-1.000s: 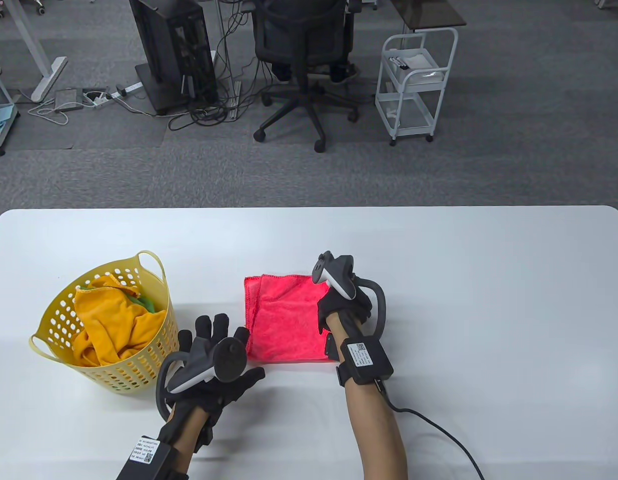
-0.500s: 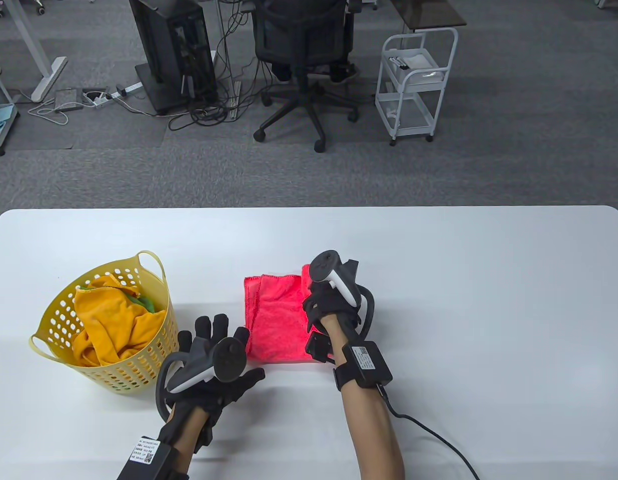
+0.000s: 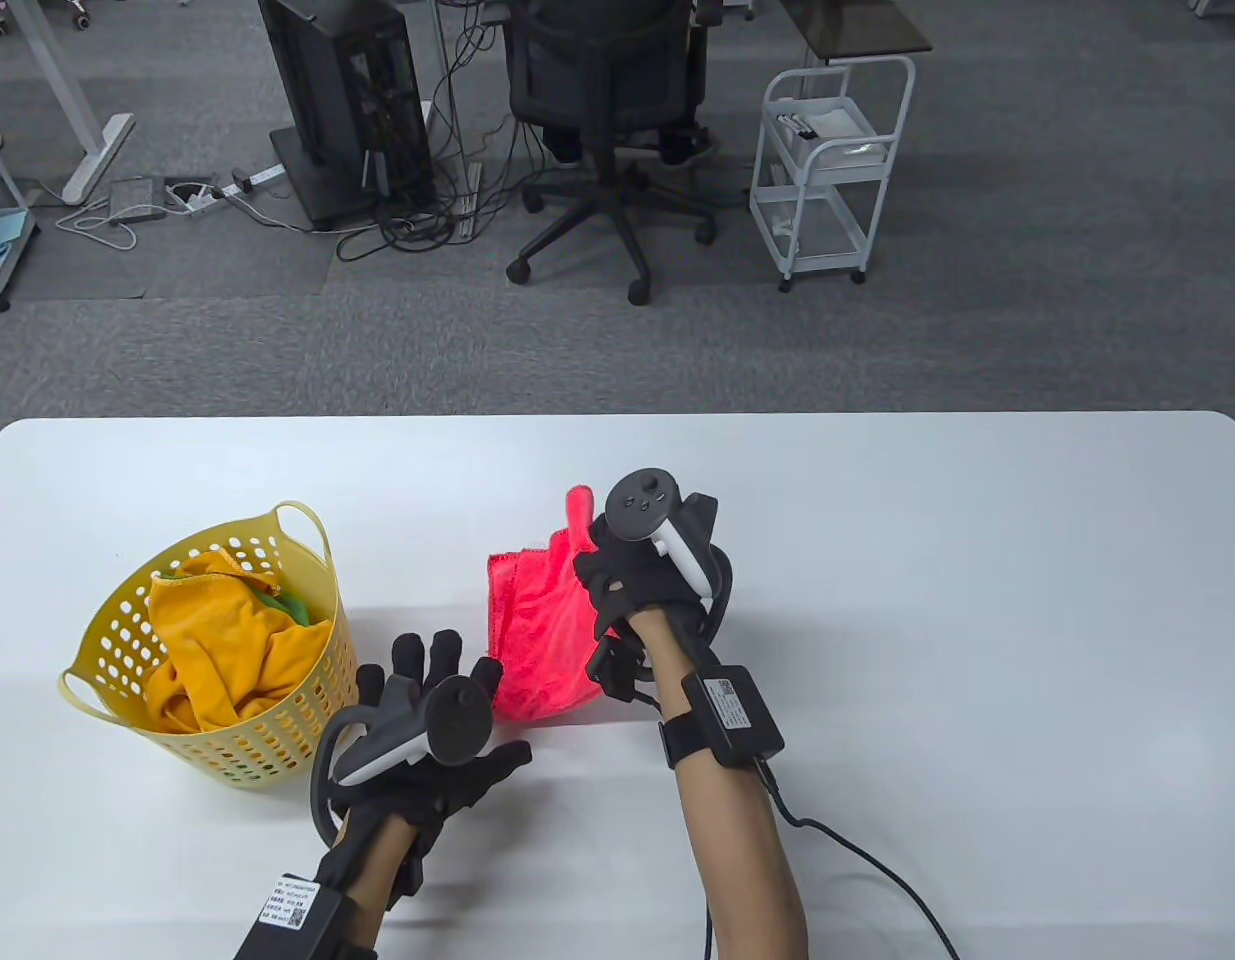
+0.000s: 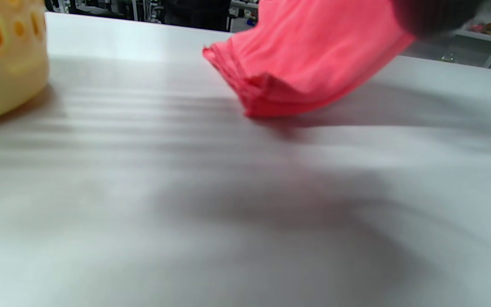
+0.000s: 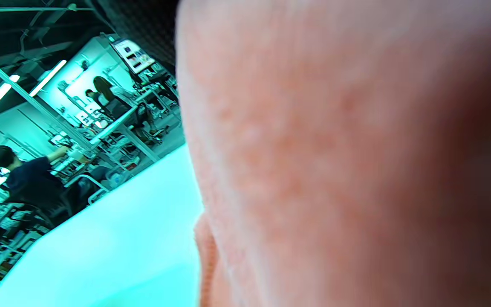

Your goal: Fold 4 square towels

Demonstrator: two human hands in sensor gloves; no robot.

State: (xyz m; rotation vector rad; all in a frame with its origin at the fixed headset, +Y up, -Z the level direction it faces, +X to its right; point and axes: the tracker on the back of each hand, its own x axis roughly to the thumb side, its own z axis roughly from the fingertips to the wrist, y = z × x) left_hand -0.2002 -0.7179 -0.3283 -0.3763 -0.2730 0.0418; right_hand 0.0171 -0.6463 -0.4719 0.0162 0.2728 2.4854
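Note:
A folded pink towel (image 3: 537, 630) lies on the white table (image 3: 927, 600) at the middle. My right hand (image 3: 627, 590) grips its right edge and lifts it up and over toward the left; a corner sticks up above the hand. The towel fills the right wrist view (image 5: 335, 149) and shows in the left wrist view (image 4: 309, 55), right side raised. My left hand (image 3: 432, 700) lies flat with its fingers spread, fingertips touching the towel's near left corner. An orange towel (image 3: 222, 640) and a bit of green cloth (image 3: 292, 605) sit in the yellow basket (image 3: 107, 640).
The yellow basket stands at the table's left, close to my left hand, and shows in the left wrist view (image 4: 2, 55). A cable (image 3: 857, 860) runs from my right wrist over the table to the near edge. Chair and cart stand on the floor beyond.
My right hand has taken the towel's right edge and carried it up and to the left, so the towel's right half has risen off the table. My left hand has stayed in place.

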